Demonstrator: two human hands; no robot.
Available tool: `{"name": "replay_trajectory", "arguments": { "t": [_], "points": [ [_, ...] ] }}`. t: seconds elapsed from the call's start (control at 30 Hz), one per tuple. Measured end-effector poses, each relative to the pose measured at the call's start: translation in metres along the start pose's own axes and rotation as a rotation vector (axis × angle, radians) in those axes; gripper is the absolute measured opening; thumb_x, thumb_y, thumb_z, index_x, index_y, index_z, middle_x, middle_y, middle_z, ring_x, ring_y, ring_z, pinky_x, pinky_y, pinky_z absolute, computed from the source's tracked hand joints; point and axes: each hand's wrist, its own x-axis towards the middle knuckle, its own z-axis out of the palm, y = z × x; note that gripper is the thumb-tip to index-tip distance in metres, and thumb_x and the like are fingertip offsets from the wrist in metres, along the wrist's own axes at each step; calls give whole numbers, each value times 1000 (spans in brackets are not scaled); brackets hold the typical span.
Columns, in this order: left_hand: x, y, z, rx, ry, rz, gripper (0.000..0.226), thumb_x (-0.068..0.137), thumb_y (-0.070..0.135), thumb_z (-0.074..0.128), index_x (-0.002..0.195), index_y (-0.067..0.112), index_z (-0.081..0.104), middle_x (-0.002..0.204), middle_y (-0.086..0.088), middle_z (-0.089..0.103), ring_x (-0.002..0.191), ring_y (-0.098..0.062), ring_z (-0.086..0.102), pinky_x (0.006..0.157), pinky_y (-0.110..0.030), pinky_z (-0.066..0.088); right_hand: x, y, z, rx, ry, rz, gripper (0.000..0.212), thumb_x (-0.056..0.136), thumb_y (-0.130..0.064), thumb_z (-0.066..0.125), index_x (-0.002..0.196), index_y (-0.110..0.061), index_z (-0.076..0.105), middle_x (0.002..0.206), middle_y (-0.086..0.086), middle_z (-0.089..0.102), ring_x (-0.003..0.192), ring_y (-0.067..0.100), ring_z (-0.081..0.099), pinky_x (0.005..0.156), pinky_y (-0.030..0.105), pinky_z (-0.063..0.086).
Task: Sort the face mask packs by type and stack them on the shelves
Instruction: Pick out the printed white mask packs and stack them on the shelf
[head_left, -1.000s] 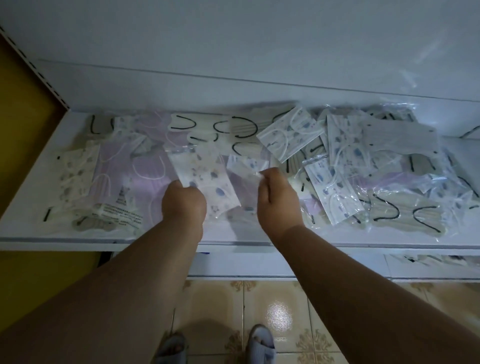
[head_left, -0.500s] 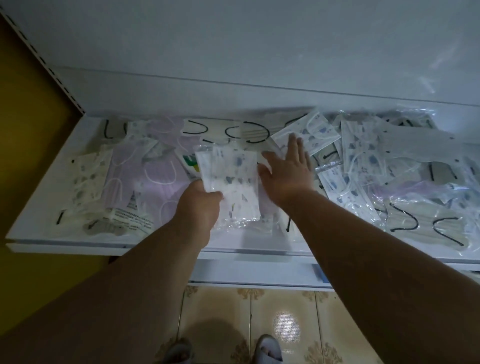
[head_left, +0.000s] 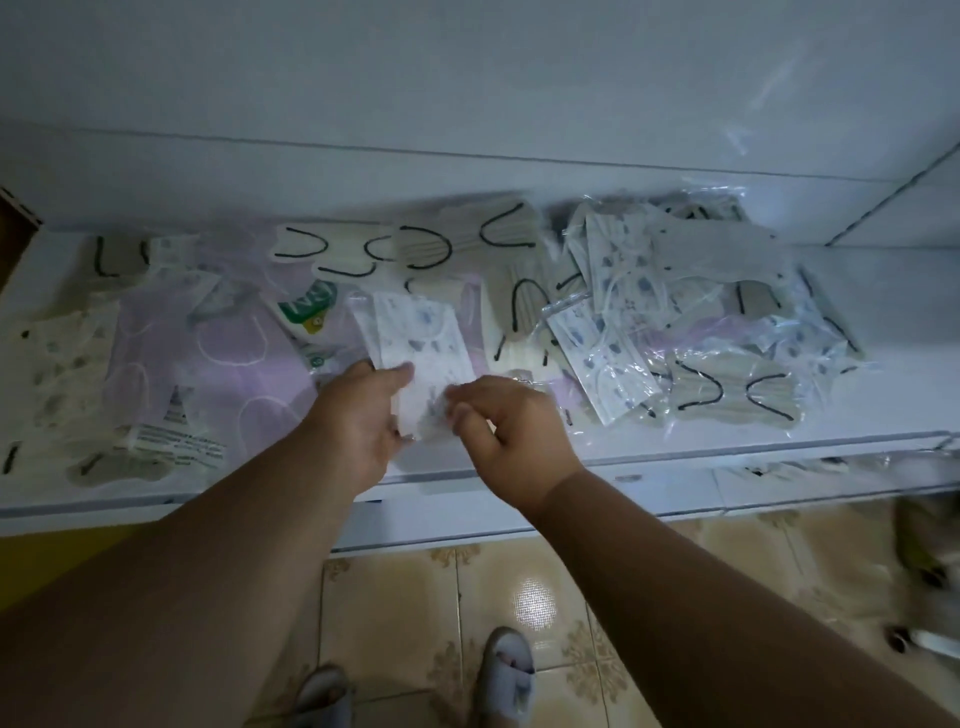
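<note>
I am pinching a white blue-spotted mask pack (head_left: 415, 348) between my left hand (head_left: 358, 421), thumb on its 9 o'clock edge, and my right hand (head_left: 511, 436), fingers curled on its near corner, probably to square it before stacking. It is hanging just above the shelf (head_left: 883, 291) centre, between the lilac packs (head_left: 234, 358) at 9 o'clock, seemingly grouped, and the mixed heap (head_left: 675, 322) at 2 o'clock, awaiting sorting

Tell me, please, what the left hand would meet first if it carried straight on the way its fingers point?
The left hand already grips the blue-patterned white mask pack. Beyond it, probably the beige mask pack with black ear loops at the shelf back, though depth is unclear.
</note>
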Motion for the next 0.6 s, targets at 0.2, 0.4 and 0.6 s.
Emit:
{"name": "replay_trajectory", "arguments": {
  "t": [0.2, 0.4, 0.6],
  "points": [
    [-5, -32, 21, 265, 58, 115, 18, 93, 8, 61, 95, 25, 67, 113, -6, 71, 110, -35, 64, 100, -52, 49, 6, 69, -39, -408, 34, 570, 32, 96, -28, 50, 126, -22, 58, 153, 18, 35, 141, 35, 34, 115, 47, 32],
    [-5, -60, 49, 395, 158, 173, 11, 95, 13, 61, 96, 24, 63, 103, -2, 70, 102, -32, 66, 95, -50, 54, -4, 115, -53, -612, -96, 564, 53, 88, -9, 51, 139, -20, 41, 135, 10, 50, 124, 31, 47, 103, 40, 38],
    [-16, -71, 86, 345, 196, 215, 19, 93, 32, 61, 108, 20, 59, 87, -5, 61, 73, -23, 56, 79, -37, 47, -12, 102, -78, -137, 73, 496, 12, 89, -12, 54, 97, -11, 63, 99, 5, 64, 92, 26, 60, 80, 35, 49]
  ]
}}
